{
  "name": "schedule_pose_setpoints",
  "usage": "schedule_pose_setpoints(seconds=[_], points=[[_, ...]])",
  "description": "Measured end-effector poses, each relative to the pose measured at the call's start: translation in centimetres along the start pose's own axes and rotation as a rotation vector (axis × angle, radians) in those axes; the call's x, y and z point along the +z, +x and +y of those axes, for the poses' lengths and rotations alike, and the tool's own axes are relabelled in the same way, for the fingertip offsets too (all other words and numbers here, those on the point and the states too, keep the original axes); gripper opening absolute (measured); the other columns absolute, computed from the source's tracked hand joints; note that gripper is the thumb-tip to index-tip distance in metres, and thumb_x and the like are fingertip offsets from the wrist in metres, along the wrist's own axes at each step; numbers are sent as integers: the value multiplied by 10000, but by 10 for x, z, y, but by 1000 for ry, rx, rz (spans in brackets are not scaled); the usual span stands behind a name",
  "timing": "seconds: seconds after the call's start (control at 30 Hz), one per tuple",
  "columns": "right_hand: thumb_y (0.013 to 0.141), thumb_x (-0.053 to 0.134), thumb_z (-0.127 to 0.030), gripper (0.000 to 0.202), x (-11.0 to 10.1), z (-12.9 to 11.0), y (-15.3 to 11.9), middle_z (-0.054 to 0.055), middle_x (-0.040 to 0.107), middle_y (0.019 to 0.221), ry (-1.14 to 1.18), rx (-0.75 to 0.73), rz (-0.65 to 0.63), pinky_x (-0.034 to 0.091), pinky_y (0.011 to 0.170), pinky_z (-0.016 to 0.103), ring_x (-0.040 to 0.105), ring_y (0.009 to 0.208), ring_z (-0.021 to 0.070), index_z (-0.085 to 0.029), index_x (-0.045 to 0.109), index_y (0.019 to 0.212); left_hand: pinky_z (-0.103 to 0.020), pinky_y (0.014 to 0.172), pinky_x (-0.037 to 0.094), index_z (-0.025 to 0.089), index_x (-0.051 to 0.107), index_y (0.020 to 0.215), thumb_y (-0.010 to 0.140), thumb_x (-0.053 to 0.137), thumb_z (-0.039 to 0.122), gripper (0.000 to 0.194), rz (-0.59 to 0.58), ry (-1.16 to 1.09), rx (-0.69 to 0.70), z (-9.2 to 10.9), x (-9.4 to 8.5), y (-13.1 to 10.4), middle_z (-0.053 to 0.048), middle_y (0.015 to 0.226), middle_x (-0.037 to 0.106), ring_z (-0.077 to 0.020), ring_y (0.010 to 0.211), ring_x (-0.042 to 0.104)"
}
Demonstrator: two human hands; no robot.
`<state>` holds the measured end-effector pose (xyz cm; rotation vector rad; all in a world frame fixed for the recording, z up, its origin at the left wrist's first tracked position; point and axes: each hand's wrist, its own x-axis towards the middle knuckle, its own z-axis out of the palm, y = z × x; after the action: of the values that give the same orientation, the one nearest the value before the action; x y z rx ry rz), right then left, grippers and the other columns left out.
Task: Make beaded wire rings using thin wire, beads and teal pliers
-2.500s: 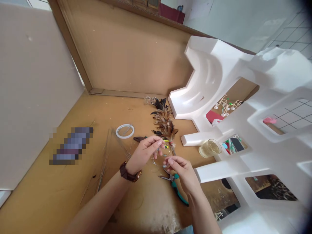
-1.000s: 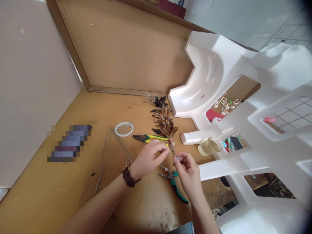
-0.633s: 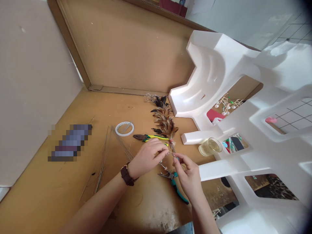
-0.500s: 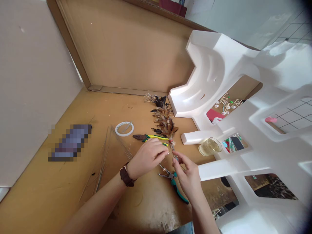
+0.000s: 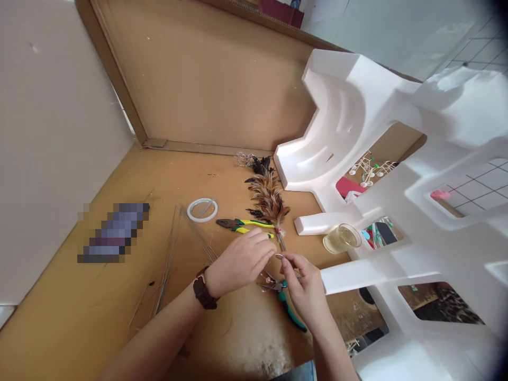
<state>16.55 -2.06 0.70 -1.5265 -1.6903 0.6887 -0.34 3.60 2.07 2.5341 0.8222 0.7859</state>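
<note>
Wire (image 5: 279, 255): short, thin, pale, in the gap between both hands, just short of the stem end of the feathers (image 5: 268, 193). Right grip (image 5: 304, 283): thumb and forefinger pinched on the wire. Left grip (image 5: 240, 262): fingertips drawn together at the wire's other end; contact hidden, impossible to say whether grasping. Dark watch (image 5: 204, 288) on the left wrist.

Edges. Far side: counter (image 5: 198, 172) against upright cardboard (image 5: 206, 79). Left: pale board (image 5: 51, 132), slanting. Right: white foam (image 5: 377, 95), arms jutting inward, one just beside the right grip; glass (image 5: 341, 241) of yellowish liquid upright near them.

Room to move. Broadest on the left and far side, around the blurred item (image 5: 115, 233) and the ring (image 5: 189, 211). Tightest about the hands: yellow pliers (image 5: 254, 223) just beyond the left grip; teal pliers (image 5: 289, 309) and clear beads (image 5: 269, 280) close below both; rods (image 5: 166, 270) fanned left of the left wrist; feathers straight ahead, far end near the cardboard.

Against 2.5 s earlier: hands closer together; left grip drawn back from over the yellow pliers, handles more exposed. Against half a second earlier: fingertip gap narrower. Ring, glass, feathers, blurred item: unmoved.
</note>
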Motion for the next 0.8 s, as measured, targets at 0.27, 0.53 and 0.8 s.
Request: schedule_pose_setpoints(seconds=[0.27, 0.53, 0.8], points=[[833, 498, -356, 272, 1, 2, -2, 3, 585, 611, 317, 184, -61, 426, 553, 246, 535, 570, 133, -167, 659, 945, -261, 704, 374, 147, 533, 697, 836, 480, 299, 213, 85, -883, -402, -4, 10, 5, -10, 716, 510, -136, 718, 472], [806, 524, -381, 306, 2, 4, 1, 12, 617, 587, 494, 279, -109, 408, 560, 253, 525, 553, 127, -146, 669, 938, -245, 676, 384, 107, 623, 732, 776, 577, 323, 225, 92, -1516, -627, -1, 18, 7, -40, 730, 584, -134, 712, 539], [797, 532, -366, 284, 3, 2, 1, 25, 642, 590, 557, 312, -128, 410, 583, 262, 543, 563, 132, -135, 657, 905, -233, 660, 388, 101, 667, 787, 764, 585, 280, 198, 154, -1500, -611, 6, 15, 7, -50, 711, 619, -124, 686, 533]])
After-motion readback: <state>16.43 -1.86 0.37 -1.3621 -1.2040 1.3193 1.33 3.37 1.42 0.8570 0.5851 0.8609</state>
